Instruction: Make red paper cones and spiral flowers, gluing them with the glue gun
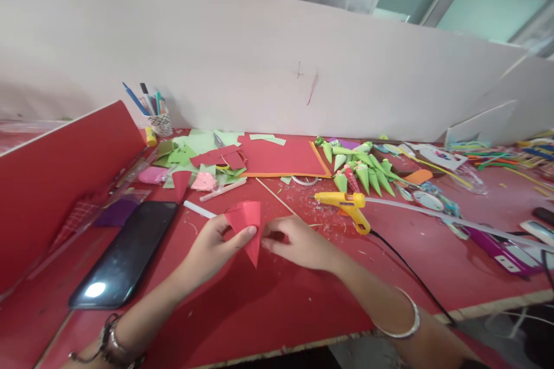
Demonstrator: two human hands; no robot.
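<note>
My left hand (223,242) grips a red paper cone (247,220), thumb across its front; the wide end faces up and the point down. Close by the cone's right edge is my right hand (292,242), its fingers curled toward the thumb in a pinch. I cannot make out what, if anything, lies between those fingertips. Another red paper cone (180,185) sits on the table behind my left hand. A white stick (199,209) lies just beyond my left fingers. To the right rests a yellow hot glue gun (344,203) with a long glue stick in its back.
A black phone (125,256) lies at left beside a red board (73,184). Green paper scraps (184,153), a red sheet (279,155) and several green paper cones (367,176) spread along the back. A pen cup (159,124) stands by the white partition (242,57). The gun's black cord (411,277) trails rightward.
</note>
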